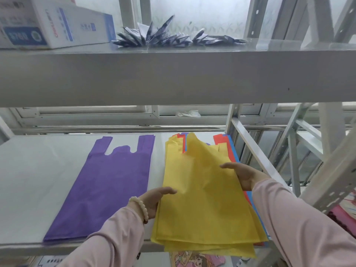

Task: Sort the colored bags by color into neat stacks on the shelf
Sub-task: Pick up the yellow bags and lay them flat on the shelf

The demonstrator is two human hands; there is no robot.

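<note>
A purple bag (107, 187) lies flat on the white shelf (38, 180), left of centre. To its right sits a mixed pile with yellow bags (202, 205) on top and red (221, 138) and blue (234, 153) ones showing beneath at the far and right edges. My left hand (154, 199) grips the left edge of the top yellow bag, thumb on top. My right hand (242, 175) holds its right edge, thumb over the fabric. The bag's upper part is lifted and folding toward me.
An upper shelf beam (173, 78) crosses the view above the bags. On top of it stand a white and blue box (55, 26) and a fan of dark folded packets (173, 35). Metal uprights (250, 145) stand to the right. Printed items (192, 260) lie below the shelf.
</note>
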